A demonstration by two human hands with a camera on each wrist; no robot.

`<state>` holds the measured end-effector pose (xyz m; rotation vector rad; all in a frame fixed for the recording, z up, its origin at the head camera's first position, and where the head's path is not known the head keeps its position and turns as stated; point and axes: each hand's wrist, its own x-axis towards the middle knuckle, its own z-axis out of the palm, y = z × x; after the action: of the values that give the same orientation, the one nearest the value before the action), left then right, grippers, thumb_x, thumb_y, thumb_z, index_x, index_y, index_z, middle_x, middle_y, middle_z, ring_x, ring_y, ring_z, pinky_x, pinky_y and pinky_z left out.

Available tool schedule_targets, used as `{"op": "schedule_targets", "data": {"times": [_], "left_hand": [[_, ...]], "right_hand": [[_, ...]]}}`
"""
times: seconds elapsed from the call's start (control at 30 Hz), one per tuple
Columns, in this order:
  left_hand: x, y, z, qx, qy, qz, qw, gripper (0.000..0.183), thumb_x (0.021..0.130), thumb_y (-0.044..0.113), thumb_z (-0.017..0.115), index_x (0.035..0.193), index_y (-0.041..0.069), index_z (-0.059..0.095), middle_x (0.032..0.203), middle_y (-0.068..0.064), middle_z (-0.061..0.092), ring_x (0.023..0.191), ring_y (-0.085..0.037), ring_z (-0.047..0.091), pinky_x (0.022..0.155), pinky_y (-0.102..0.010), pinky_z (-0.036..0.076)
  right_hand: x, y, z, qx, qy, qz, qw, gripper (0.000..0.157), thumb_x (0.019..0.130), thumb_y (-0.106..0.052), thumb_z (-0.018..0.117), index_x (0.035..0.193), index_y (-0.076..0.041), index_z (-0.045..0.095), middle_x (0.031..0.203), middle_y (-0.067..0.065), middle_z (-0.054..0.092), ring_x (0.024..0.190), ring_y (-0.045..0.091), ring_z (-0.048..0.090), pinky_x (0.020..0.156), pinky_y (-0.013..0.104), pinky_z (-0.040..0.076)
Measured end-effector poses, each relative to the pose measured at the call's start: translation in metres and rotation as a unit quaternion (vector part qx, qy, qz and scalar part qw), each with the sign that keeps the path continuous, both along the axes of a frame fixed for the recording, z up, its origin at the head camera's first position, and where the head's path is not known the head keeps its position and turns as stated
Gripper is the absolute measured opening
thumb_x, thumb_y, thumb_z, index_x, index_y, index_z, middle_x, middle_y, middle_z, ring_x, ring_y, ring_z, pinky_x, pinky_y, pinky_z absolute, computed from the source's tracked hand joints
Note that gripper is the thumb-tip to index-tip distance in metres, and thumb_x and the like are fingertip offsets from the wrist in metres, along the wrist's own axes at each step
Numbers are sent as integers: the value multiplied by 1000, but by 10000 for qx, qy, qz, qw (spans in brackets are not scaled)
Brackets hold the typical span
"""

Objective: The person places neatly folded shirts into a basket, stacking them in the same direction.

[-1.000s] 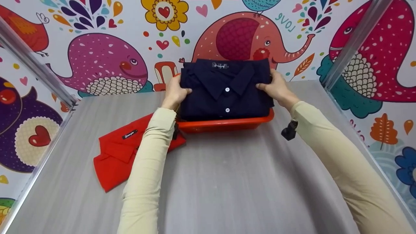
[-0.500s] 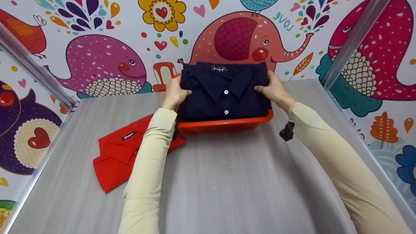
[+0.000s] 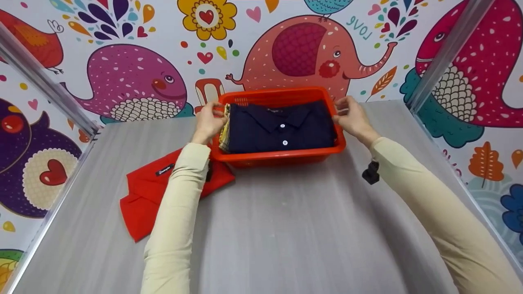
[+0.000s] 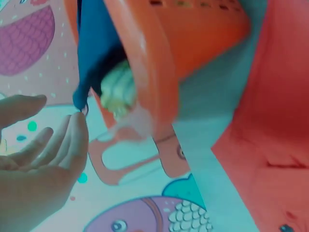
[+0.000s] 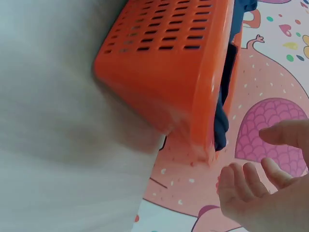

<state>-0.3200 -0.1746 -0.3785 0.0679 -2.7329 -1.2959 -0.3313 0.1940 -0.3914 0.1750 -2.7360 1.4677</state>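
Observation:
A folded navy shirt (image 3: 261, 130) with white buttons lies inside the orange-red basket (image 3: 282, 154), beside a folded yellow checked cloth (image 3: 224, 132) at the basket's left end. My left hand (image 3: 209, 121) is at the left rim, its fingers loosely bent and apart from the navy shirt in the left wrist view. At the right rim is my right hand (image 3: 354, 118); in the right wrist view its thumb and fingers are spread with nothing between them. A folded red shirt (image 3: 149, 196) with a black label lies on the table to the left, partly covered by my left sleeve.
The grey table (image 3: 278, 228) runs up to a back wall (image 3: 159, 24) printed with cartoon animals. Metal frame posts (image 3: 449, 57) stand at the corners. The basket stands near the back wall.
The navy shirt has gone down into the basket, and both hands have let go of it. They have moved outward to the basket's ends. The red shirt has stayed put.

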Motion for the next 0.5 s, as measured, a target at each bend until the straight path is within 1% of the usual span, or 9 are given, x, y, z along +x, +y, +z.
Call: {"op": "schedule_targets", "data": {"times": [0.07, 0.13, 0.23, 0.37, 0.43, 0.5], "left_hand": [[2, -8, 0, 158, 5, 32, 9999, 41, 86, -3, 60, 127, -5, 53, 115, -22, 62, 105, -33, 60, 89, -39, 47], [5, -15, -3, 323, 72, -28, 9994, 38, 86, -5, 58, 124, -9, 53, 117, -26, 60, 107, -35, 59, 92, -40, 46], [11, -24, -10, 563, 91, -28, 9984, 35, 86, -7, 55, 121, -11, 53, 118, -28, 58, 109, -37, 57, 93, -41, 45], [23, -40, -23, 872, 19, 108, 9961, 36, 86, -6, 53, 122, -12, 52, 119, -30, 57, 111, -38, 56, 93, -41, 46], [30, -50, -30, 1034, -39, 209, 9944, 36, 87, -6, 53, 123, -12, 51, 120, -31, 56, 112, -39, 55, 92, -39, 47], [37, -61, -35, 1054, -141, 352, 9937, 36, 89, -4, 52, 124, -12, 52, 121, -30, 56, 112, -38, 55, 87, -36, 48]], "right_hand": [[3, 6, 0, 79, 76, -32, 9999, 40, 87, 4, 56, 124, 7, 41, 126, 27, 47, 115, 41, 49, 97, 50, 42], [5, 11, -1, 206, 169, -85, 9996, 40, 86, 3, 56, 124, 7, 41, 125, 27, 48, 114, 41, 48, 98, 51, 41], [8, 21, -5, 399, 311, -192, 9985, 41, 85, 3, 56, 124, 7, 42, 125, 27, 48, 115, 43, 47, 99, 52, 39], [12, 33, -11, 454, 97, -274, 9985, 44, 86, 2, 57, 127, 6, 40, 128, 26, 45, 118, 42, 44, 101, 52, 37], [15, 40, -13, 443, -108, -277, 9986, 45, 87, 2, 57, 128, 5, 38, 131, 26, 42, 120, 42, 40, 102, 53, 36], [18, 48, -15, 430, -228, -261, 9985, 46, 89, 1, 57, 130, 5, 36, 133, 27, 38, 121, 42, 38, 102, 53, 35]]}}
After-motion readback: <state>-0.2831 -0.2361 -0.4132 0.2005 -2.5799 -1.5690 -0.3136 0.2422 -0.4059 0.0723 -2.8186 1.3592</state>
